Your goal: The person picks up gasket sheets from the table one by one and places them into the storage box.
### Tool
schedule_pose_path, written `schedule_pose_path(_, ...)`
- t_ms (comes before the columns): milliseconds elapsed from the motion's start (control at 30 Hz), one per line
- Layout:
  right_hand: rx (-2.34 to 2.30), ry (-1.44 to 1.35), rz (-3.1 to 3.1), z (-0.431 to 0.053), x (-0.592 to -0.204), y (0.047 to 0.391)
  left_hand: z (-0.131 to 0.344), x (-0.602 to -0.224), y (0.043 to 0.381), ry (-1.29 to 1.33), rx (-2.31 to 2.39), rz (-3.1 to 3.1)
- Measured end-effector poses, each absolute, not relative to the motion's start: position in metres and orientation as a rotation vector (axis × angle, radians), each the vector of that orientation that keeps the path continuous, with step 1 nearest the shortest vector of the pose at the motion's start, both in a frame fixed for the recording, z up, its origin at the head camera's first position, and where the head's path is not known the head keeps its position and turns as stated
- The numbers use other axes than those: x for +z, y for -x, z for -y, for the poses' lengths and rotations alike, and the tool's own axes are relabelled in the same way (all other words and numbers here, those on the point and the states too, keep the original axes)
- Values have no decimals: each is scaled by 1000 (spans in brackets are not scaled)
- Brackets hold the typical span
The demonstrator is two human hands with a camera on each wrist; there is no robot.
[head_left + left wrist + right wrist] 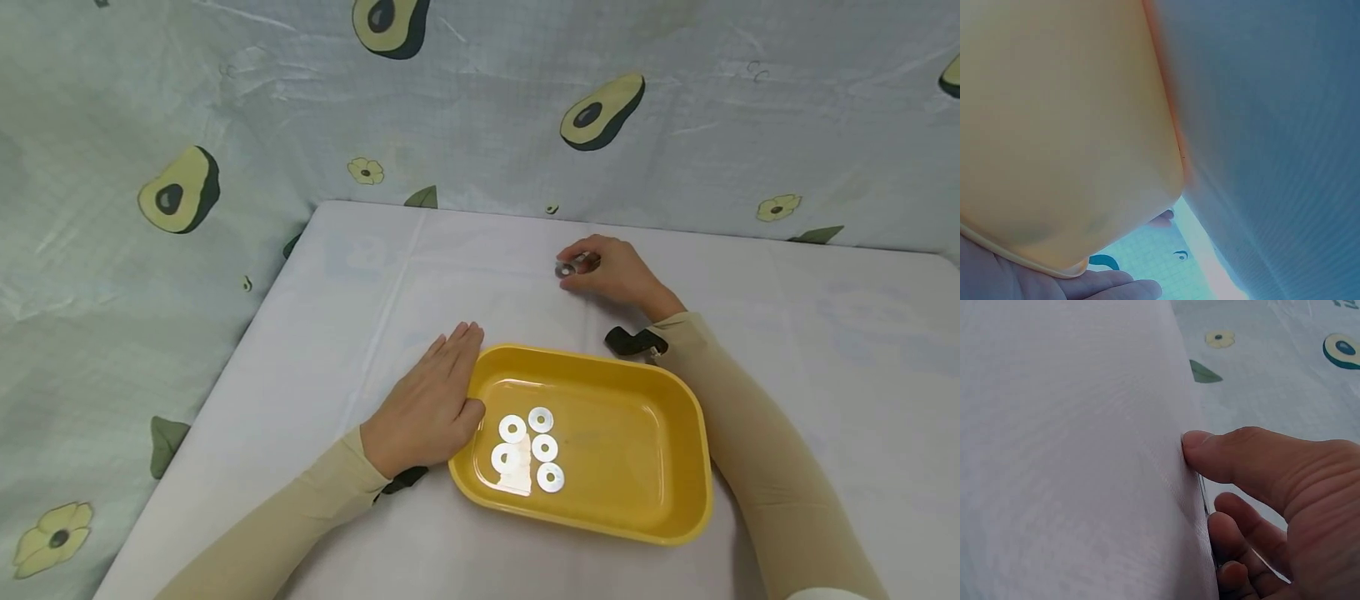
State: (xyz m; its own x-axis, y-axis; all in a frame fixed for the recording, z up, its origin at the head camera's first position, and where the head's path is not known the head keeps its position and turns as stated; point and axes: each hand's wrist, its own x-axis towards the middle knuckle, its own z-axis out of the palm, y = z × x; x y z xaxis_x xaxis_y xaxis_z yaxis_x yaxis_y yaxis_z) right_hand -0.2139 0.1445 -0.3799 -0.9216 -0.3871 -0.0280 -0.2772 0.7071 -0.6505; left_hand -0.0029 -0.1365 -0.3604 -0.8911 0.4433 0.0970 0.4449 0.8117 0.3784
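Note:
A yellow plastic tray [600, 450] stands on the white-covered table, with several flat metal washers [544, 447] lying in its left half. My left hand [431, 408] holds the tray's left side, the thumb over the rim and the straight fingers along the outside. In the left wrist view, the tray wall [1066, 125] fills much of the picture and those fingers lie by its rim. Beyond the tray, my right hand [611, 268] pinches a metal washer [565, 270] between thumb and fingers at the tabletop. Only a thin edge of metal shows in the right wrist view.
A white cloth [360, 292] covers the table, whose far edge runs along a hanging sheet [480, 108] printed with avocados. A black strap [633, 342] sits at my right wrist, close to the tray's far rim.

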Motion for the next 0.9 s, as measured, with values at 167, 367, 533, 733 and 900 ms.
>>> schedule_pose_path(167, -1003, 531, -2756, -144, -380, 214, 137, -361, 3, 733, -626, 2985)
schedule_pose_path(367, -1018, 587, -2748, -147, -379, 215, 136, -360, 4, 727, -619, 2995)
schedule_pose_path(533, -1007, 615, -2721, -147, -378, 217, 136, -360, 3, 724, -621, 3000)
schedule_pose_path(733, -977, 607, -2686, -146, -378, 217, 135, -360, 3, 721, -631, 3002)
schedule_pose_path(900, -977, 607, -2687, -145, -377, 216, 135, -360, 3, 723, -628, 2999)
